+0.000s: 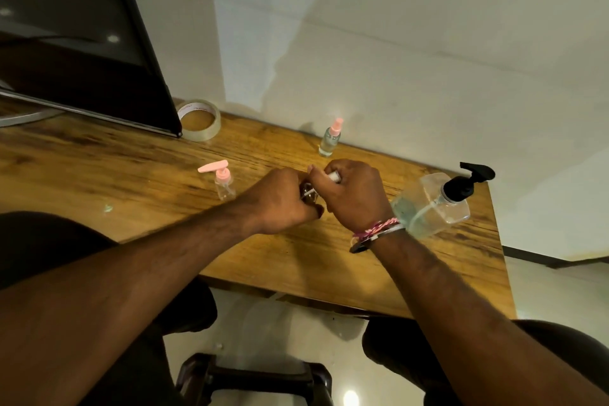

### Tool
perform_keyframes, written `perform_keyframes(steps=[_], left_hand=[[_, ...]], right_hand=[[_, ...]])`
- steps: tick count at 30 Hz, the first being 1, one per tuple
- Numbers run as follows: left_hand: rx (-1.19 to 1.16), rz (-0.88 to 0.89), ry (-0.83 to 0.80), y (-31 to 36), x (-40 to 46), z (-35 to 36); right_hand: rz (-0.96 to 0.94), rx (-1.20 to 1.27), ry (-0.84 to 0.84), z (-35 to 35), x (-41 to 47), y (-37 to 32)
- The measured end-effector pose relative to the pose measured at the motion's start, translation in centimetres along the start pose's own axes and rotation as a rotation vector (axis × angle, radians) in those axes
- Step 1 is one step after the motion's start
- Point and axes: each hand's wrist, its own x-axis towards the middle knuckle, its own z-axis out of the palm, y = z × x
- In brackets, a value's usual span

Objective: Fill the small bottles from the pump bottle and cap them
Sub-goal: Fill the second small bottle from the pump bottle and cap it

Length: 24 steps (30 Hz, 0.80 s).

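Observation:
My left hand [283,199] grips a small clear bottle [308,192] at the middle of the wooden table [131,175]; most of the bottle is hidden by my fingers. My right hand [354,191] holds a white-and-pink cap piece [333,176] just above the bottle's mouth, its thin tube reaching down toward it. A large clear pump bottle [435,204] with a black pump stands just right of my right wrist. A small bottle with a pink pump [223,183] stands to the left. Another pink-capped small bottle [330,138] stands by the wall.
A roll of clear tape [199,120] lies at the back beside a dark monitor [82,36]. The white wall [395,59] runs along the table's far edge. The table's right end is just past the pump bottle. A stool [253,379] sits below.

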Motion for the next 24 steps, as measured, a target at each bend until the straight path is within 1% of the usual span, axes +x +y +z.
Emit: perform_keyframes(steps=[2, 5, 8, 10, 11, 13, 15, 16, 18, 21, 24], left_hand=[[0.032, 0.025, 0.024, 0.0, 0.5, -0.1], [0.054, 0.059, 0.009, 0.2, 0.8, 0.2], [0.089, 0.059, 0.022, 0.1, 0.8, 0.6], [0.088, 0.070, 0.036, -0.1, 0.8, 0.6], [0.081, 0.076, 0.041, -0.2, 0.8, 0.6], [0.070, 0.077, 0.053, -0.3, 1.0, 0.6], [0.091, 0.076, 0.062, -0.3, 1.1, 0.8], [0.106, 0.080, 0.061, -0.4, 1.1, 0.9], [0.136, 0.089, 0.037, -0.5, 1.0, 1.0], [0.116, 0.108, -0.004, -0.7, 0.8, 1.0], [0.066, 0.113, 0.032, -1.1, 1.1, 0.9]], right_hand=[[0.003, -0.018, -0.099, -1.3, 0.5, -0.1], [-0.040, 0.043, -0.241, -2.8, 0.4, 0.6], [-0.115, 0.079, -0.319, -3.6, 0.2, 1.2], [-0.124, 0.135, -0.368, -3.7, 0.3, 1.2], [-0.102, 0.192, -0.366, -3.6, 0.4, 1.1], [-0.004, 0.238, -0.266, -3.2, 0.6, 0.7], [0.131, 0.153, -0.153, -2.6, 0.3, 0.2], [0.193, 0.105, -0.148, -2.5, 0.1, 0.0], [0.252, 0.077, -0.198, -2.2, -0.2, -0.5], [0.213, 0.099, -0.238, -2.2, -0.1, -0.4], [0.105, 0.149, -0.244, -2.6, 0.5, 0.2]])
